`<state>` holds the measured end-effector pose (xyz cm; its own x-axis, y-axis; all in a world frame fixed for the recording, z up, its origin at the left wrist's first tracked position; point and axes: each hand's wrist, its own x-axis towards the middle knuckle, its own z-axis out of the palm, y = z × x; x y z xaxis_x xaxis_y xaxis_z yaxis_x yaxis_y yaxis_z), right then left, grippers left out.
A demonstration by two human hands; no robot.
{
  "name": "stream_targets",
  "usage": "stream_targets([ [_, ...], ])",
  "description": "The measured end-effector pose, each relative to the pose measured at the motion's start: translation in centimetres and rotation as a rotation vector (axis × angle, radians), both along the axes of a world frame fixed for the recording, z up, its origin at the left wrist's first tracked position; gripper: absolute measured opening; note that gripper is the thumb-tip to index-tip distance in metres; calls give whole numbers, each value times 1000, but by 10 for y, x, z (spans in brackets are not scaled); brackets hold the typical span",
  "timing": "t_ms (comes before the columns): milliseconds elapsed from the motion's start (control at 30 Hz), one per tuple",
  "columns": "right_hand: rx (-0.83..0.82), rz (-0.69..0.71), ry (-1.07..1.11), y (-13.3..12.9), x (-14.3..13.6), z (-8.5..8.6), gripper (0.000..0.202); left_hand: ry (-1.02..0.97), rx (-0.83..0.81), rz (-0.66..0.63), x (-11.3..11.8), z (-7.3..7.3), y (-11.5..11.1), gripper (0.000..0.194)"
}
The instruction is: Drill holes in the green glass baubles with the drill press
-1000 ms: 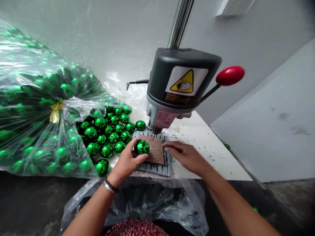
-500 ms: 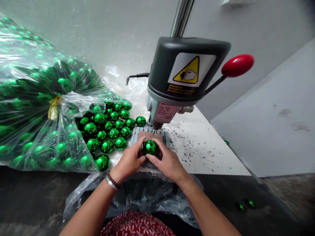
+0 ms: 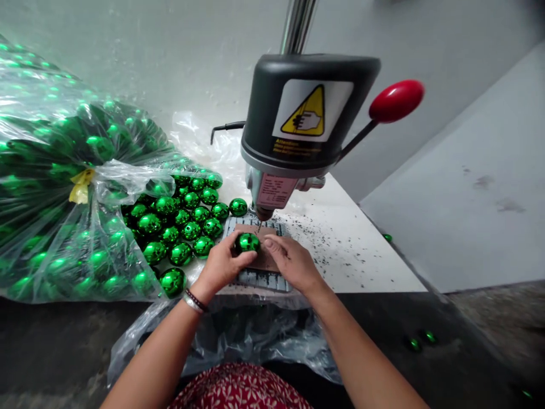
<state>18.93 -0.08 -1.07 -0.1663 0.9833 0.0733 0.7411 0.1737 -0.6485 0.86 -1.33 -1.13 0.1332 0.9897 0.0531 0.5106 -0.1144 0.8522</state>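
Note:
My left hand (image 3: 225, 262) grips a shiny green ball (image 3: 248, 242), thumb in front and fingers behind it. Just to the ball's right, my right hand (image 3: 293, 262) is closed, its thumb against the curled fingers, and I see nothing held in it. Both are over a brown board (image 3: 266, 262) on the slotted metal base (image 3: 264, 280) of a bench drill press (image 3: 313, 113). The drill chuck (image 3: 264, 213) points down just behind the ball, with a thin bit below it.
Several loose green balls (image 3: 181, 254) spill from a large clear bag (image 3: 51, 244) on the left. Dark shavings lie on the white table (image 3: 361, 250). A red-knobbed lever (image 3: 397, 101) sticks out right. Clear plastic (image 3: 255, 329) hangs at the front edge. More balls (image 3: 413, 343) lie on the floor.
My right hand has come off the green ball and closed beside it. My left hand keeps the ball, now tilted a little. The whole view has shifted slightly.

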Motion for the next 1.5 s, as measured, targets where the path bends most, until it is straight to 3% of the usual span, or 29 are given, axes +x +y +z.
stream_targets([
  [167,2,-101,57,-2,19,-13,38,-172,-138,81,-3,3,13,46],
  [333,35,-93,93,-8,19,-21,34,-146,-148,105,-1,1,14,49],
  [600,87,22,61,2,5,-13,35,64,-28,48,8,7,15,43],
  [733,60,82,26,12,-1,-10,37,45,-52,81,7,7,19,47],
  [900,36,81,10,16,-3,-11,36,78,-45,28,4,11,22,50],
  [1133,62,72,28,8,5,-19,32,206,108,-41,9,7,28,54],
  [1367,65,108,118,3,4,-3,43,56,-20,-98,12,5,33,57],
  [1500,0,75,142,8,-2,2,43,59,5,-103,12,4,29,56],
])
